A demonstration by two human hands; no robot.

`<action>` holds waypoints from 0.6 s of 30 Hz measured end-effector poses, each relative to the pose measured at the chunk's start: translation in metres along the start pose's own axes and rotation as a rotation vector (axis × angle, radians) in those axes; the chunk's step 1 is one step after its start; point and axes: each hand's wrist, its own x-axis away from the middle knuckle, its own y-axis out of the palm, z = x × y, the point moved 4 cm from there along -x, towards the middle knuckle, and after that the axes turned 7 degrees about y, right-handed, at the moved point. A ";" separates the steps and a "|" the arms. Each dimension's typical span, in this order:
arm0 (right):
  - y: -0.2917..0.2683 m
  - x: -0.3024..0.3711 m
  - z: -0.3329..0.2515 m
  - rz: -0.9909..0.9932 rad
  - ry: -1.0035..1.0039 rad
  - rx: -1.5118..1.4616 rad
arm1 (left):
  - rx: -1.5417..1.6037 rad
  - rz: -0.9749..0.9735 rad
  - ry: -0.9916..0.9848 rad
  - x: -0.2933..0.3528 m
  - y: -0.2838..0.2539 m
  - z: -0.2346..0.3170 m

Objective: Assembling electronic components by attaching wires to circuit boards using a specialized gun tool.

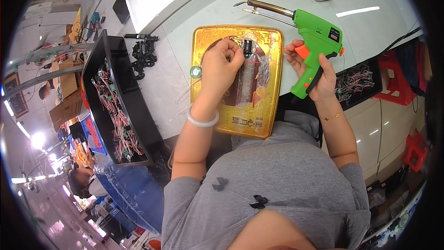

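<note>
Grey shirt (277, 171); soldering gun (319, 30) within right grip (322, 85).

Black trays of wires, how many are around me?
2. One, the left tray, is left of the gold tray; the other, the right tray, is just beyond your right hand, partly hidden. More may be out of sight.

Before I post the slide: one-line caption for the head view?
Right hand grips a green soldering gun as the left hand is at a small black part over a gold tin.
</note>
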 end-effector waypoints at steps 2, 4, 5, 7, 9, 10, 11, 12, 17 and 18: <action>0.000 -0.001 0.000 0.009 0.007 -0.005 | -0.005 0.015 0.008 0.000 0.000 0.001; -0.002 -0.001 -0.001 -0.002 0.006 0.008 | -0.005 0.015 0.004 0.000 0.000 0.002; -0.003 -0.001 -0.001 -0.012 0.007 0.020 | -0.007 0.015 -0.002 0.000 0.000 0.003; -0.003 -0.001 -0.001 -0.016 0.007 0.019 | -0.001 0.017 0.000 0.000 -0.001 0.002; -0.003 -0.002 -0.002 -0.022 0.006 0.020 | 0.007 0.021 0.004 0.000 -0.002 0.003; -0.003 -0.002 -0.002 -0.031 0.019 -0.027 | 0.062 0.010 0.001 0.001 -0.003 0.004; -0.002 -0.003 -0.002 -0.040 0.033 -0.074 | 0.118 -0.001 -0.001 0.001 -0.004 0.005; -0.001 -0.004 -0.004 -0.043 0.031 -0.071 | 0.118 0.002 0.003 0.001 -0.006 0.005; 0.006 -0.024 -0.020 -0.073 0.038 0.012 | -0.143 -0.182 0.238 0.002 -0.010 0.024; 0.005 -0.030 -0.023 -0.074 0.035 0.011 | -0.145 -0.182 0.241 0.003 -0.012 0.027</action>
